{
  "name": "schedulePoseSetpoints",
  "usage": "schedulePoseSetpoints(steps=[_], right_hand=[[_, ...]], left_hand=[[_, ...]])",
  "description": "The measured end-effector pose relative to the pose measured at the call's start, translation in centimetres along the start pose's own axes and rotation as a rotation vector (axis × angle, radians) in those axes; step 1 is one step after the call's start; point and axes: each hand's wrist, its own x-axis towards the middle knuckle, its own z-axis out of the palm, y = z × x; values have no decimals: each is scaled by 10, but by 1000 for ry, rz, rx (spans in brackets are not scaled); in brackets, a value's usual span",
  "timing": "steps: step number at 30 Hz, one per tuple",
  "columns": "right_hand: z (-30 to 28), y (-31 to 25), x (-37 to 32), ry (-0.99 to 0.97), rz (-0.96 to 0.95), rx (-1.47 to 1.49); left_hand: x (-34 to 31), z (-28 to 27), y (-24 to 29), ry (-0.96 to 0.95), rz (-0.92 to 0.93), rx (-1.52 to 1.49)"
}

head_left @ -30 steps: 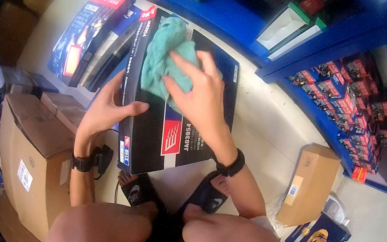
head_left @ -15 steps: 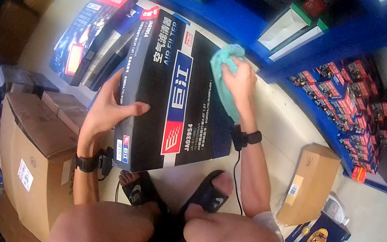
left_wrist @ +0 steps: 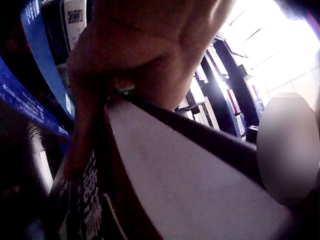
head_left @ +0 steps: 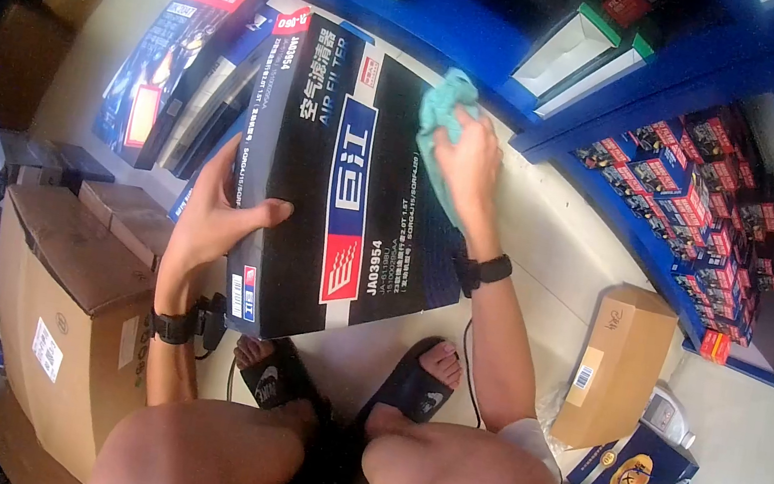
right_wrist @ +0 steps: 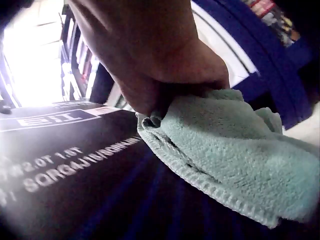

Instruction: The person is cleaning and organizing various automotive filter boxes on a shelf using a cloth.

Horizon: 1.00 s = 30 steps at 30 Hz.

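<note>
A black air filter box [head_left: 308, 194] with blue, red and white print is held tilted above the floor, over the person's feet. My left hand [head_left: 217, 215] grips its left side, with the thumb over the edge onto the printed face. In the left wrist view the box's pale narrow side [left_wrist: 175, 170] runs below that hand. At the box's right edge, my right hand [head_left: 470, 164] holds a bunched mint-green cloth [head_left: 440, 119]. In the right wrist view the cloth [right_wrist: 240, 150] drapes over the box's edge, its stitched hem toward the dark face.
More filter boxes [head_left: 178, 57] lean at the upper left. A large brown carton [head_left: 62, 282] stands by the left forearm, a smaller carton [head_left: 614, 374] on the right. Blue shelving [head_left: 564, 148] holds many small boxes. A navy box [head_left: 639, 475] lies at the lower right.
The cloth has moved right, from the upper printed face to the right edge, uncovering the lettering. My left hand keeps its grip, and the box has shifted slightly.
</note>
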Motion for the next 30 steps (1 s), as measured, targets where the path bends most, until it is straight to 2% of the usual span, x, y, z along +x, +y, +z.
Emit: schedulePoseSetpoints(steps=[2,6,10,12,14,16,18,19,20,21,22,23,24,26,27,30], right_hand=[[12,22,2,12,52,-12],[0,3,1,-45,197,37],[-26,-65,-26,-56,-63,206],[-46,-114,-43,-96,-159,318],[-55,-138,-54,-65,-271,385],[-45,-129,-60,-23,-266,366],[-38,-99,-57,-20,-174,280],[-35,-79,-55,-54,-109,215],[-20,-49,-57,36,-108,63],[-29,-31,-54,-83,8,58],[-13,3,-55,-45,49,-40],[-13,26,-54,-79,101,-7],[-18,31,-53,-28,89,21],[-24,36,-56,-89,82,125],[-30,27,-60,-92,88,124],[-47,-30,-80,-156,-93,253]], left_hand=[[1,-2,0,-5,-1,11],[3,0,-3,-13,17,-24],[3,-3,-6,-66,-91,7],[3,0,-9,9,35,-32],[2,-1,-12,14,42,-10],[2,-3,-19,7,59,-25],[1,-3,-17,2,27,-28],[1,-4,-17,2,-3,-30],[3,-7,-23,0,-8,-30],[7,-12,-33,-29,-12,-11],[9,-15,-39,-58,-13,9],[8,-13,-35,-54,-3,34],[6,-9,-31,-58,-6,34],[4,1,-25,38,74,-39],[3,1,-24,33,69,-39],[6,1,-25,8,44,-52]])
